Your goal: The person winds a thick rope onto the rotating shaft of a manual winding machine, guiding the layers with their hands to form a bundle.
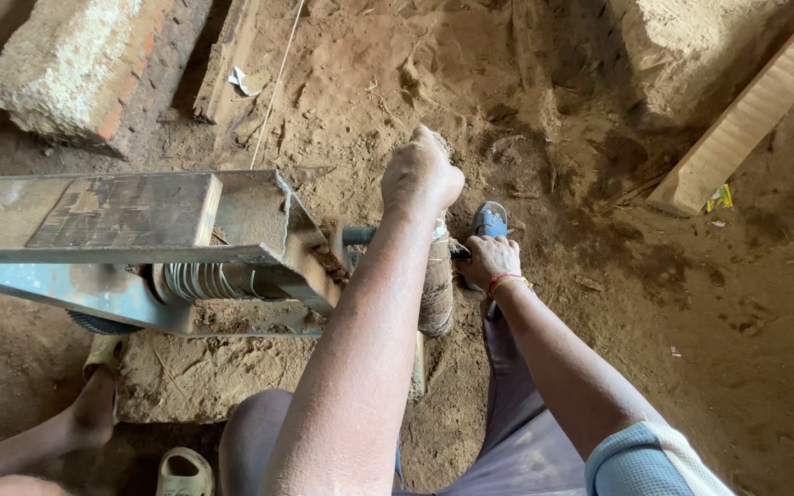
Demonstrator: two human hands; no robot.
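Left hand [422, 173] hides the handle's [435, 289] top.

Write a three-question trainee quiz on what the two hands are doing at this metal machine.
1. True or false: the left hand is clenched around the top of the upright wrapped handle.
2. What does the right hand rest by? A) the brick block B) the dark shaft beside the handle C) the wooden plank
3. Fill in: the metal frame stands on ____ ground.

Key: 1 true; 2 B; 3 sandy.
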